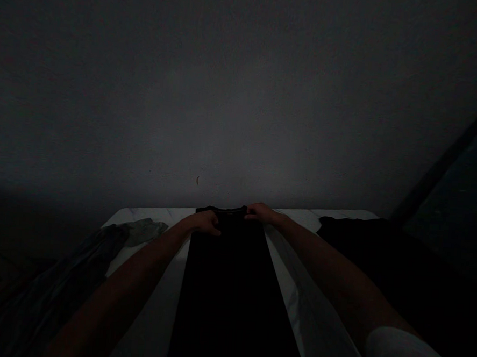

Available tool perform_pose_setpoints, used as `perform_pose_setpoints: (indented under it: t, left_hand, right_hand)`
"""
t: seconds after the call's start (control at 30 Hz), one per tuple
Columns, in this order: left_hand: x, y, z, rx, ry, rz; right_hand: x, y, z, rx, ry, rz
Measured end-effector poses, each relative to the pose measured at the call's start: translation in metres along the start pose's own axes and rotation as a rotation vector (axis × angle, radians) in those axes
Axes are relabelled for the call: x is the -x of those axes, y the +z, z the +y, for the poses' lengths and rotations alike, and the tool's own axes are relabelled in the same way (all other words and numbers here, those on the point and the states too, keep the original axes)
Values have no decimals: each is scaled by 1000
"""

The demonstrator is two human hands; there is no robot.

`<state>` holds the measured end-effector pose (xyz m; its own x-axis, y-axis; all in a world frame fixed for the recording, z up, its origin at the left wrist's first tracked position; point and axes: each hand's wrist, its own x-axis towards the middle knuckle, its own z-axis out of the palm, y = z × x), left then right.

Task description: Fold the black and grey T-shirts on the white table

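Observation:
A long black garment (227, 285) lies flat down the middle of a white table (152, 324), folded into a narrow strip. My left hand (204, 222) rests on its far left corner, fingers pinching the cloth edge. My right hand (261, 213) grips the far right corner near the collar. Both arms stretch forward along the garment. The room is very dim.
A grey-green crumpled cloth (144, 231) and a darker grey garment (71, 276) lie at the table's left. A black pile of cloth (379, 262) covers the right side. A plain wall (243, 103) stands right behind the table's far edge.

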<state>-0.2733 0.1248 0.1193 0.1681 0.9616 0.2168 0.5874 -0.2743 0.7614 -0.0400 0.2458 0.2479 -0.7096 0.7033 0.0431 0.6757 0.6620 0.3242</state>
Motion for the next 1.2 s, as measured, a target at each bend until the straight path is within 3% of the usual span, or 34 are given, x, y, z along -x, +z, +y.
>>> perform_pose_setpoints:
  t: [0.1, 0.27, 0.4, 0.5, 0.63, 0.73, 0.8, 0.9, 1.03, 1.2]
  left_hand:
    - [6, 5, -6, 120, -72, 12]
    - [13, 30, -20, 217, -156, 126]
    - [23, 41, -13, 84, -137, 360]
    - [36, 58, 8, -37, -8, 509]
    - [47, 101, 24, -152, 239, 376]
    - [47, 123, 16, -244, 236, 298]
    - [47, 128, 9, -266, 224, 290]
    - [48, 128, 2, -277, 231, 301]
    - [48, 132, -2, -283, 252, 339]
    - [50, 129, -1, -304, 227, 384]
  right_hand:
    - [0, 4, 3, 19, 34, 5]
    - [2, 9, 0, 79, 35, 30]
    - [4, 10, -5, 153, 86, 56]
    - [4, 12, -11, 222, 67, 116]
    - [8, 21, -28, 260, -48, 295]
    - [21, 33, -43, 205, -175, 253]
    - [33, 42, -51, 202, -220, 128]
    - [47, 54, -55, 210, -173, -47]
    - [50, 60, -56, 204, -124, -73]
    - [50, 50, -62, 227, -94, -65]
